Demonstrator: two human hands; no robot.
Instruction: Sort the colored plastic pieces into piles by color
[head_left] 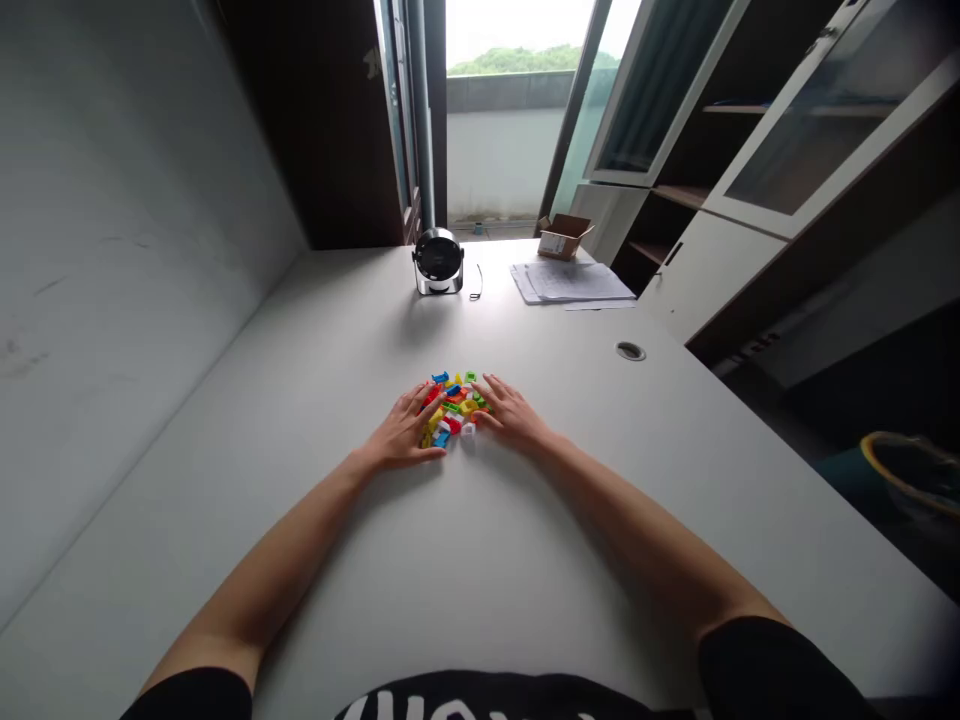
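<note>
A small heap of colourful toy bricks (455, 402) in red, yellow, blue, green, orange and white lies on the white table (480, 560) straight ahead. My left hand (403, 432) rests flat on the table at the heap's left side, fingers stretched out and touching the bricks. My right hand (512, 412) lies flat against the heap's right side, fingers spread and touching bricks too. Neither hand grips anything. The heap sits between the two hands.
A small round desk fan (438, 261) stands at the table's far end with a thin cable beside it. A stack of papers (570, 281) and a small cardboard box (563, 237) lie far right. A cable grommet (630, 350) sits right of the bricks. Cabinets stand on the right, a wall on the left.
</note>
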